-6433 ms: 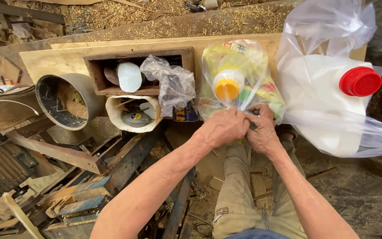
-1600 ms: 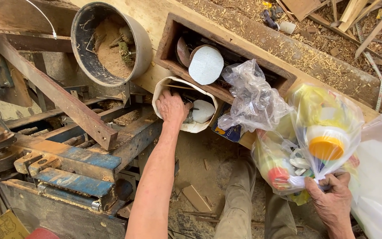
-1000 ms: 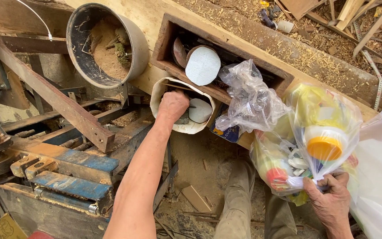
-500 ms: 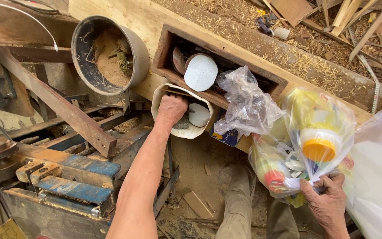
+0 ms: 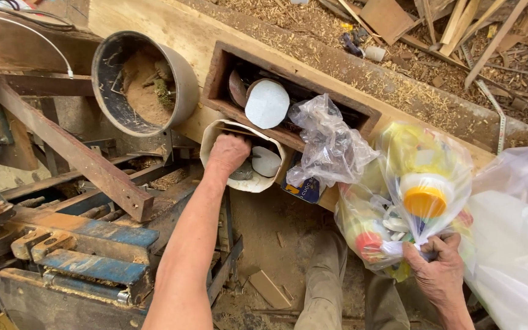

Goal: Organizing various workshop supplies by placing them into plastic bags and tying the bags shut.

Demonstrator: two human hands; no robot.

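Head view: right hand (image 5: pixel 438 274) fingers clamped on clear knotted bag (image 5: pixel 410 201) of colourful bottles.

A white cut-open tub (image 5: pixel 239 177) lies on its side under the wooden box, its mouth facing out with a round white lid (image 5: pixel 266 162) inside, and a clear plastic bag (image 5: pixel 410 201), twisted tight at the bottom, hangs full of bottles, one with an orange cap (image 5: pixel 424 201).

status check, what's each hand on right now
Left hand fisted inside the cut-open white plastic container. Right hand gripping the neck of the clear plastic bag of yellow-capped bottles. Crumpled empty clear bag hangs between them.
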